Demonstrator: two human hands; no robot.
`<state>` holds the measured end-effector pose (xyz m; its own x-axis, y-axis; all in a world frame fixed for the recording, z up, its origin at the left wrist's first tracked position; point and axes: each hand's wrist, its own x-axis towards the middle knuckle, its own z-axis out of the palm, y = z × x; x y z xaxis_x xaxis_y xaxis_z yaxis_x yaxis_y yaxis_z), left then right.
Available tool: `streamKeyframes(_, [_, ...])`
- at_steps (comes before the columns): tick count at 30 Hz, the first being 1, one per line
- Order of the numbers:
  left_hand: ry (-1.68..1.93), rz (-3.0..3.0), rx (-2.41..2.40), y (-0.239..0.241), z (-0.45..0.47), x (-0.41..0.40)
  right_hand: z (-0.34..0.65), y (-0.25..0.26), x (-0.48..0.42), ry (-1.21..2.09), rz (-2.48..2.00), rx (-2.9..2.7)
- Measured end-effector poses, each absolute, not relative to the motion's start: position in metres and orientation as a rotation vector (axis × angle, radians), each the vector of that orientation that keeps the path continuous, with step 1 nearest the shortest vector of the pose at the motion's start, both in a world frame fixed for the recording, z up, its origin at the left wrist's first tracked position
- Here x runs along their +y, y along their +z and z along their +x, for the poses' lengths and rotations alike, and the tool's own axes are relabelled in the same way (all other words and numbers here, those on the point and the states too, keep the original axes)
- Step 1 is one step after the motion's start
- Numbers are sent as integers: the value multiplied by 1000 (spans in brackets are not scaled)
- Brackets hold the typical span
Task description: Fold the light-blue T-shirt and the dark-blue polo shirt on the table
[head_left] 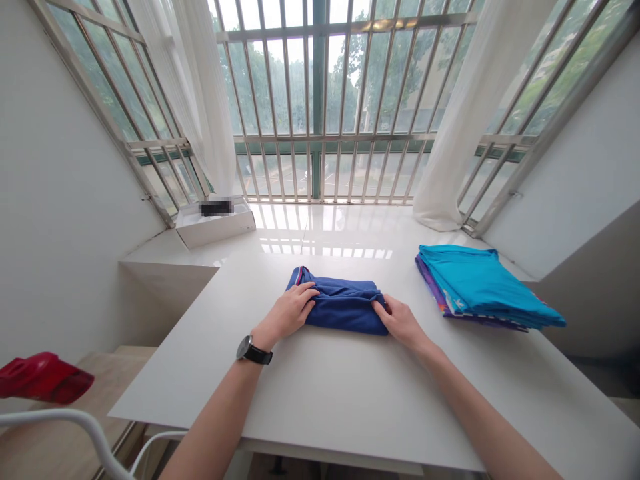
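No text can be read. The white box, beyond the white table's far left corner, bears a tiny mark — too small to make out. The wristwatch, above the table's left half — equally illegible.

Blue folded garment laid on white tabletop; its right end held by the right hand, its left part pressed by the left hand. Red-and-white trim shown at the garment's far left corner. Black-strapped watch worn on left wrist. Folded fabric stack, turquoise over purple, set to the right, well apart from the garment. White box placed at left on the sill. Barred window flanked by white curtains. Red object seen lower left, not identified
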<state>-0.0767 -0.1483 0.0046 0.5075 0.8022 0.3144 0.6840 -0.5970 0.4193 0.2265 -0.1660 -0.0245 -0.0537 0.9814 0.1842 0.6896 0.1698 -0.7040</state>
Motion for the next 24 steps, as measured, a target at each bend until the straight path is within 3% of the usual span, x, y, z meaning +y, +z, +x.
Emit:
streamKeyframes(12, [503, 2387, 1341, 9, -75, -152, 229, -23, -169, 580, -1684, -1913])
streamKeyframes(24, [620, 2568, 1297, 16, -70, -157, 227, -20, -176, 241, -1905, -1904])
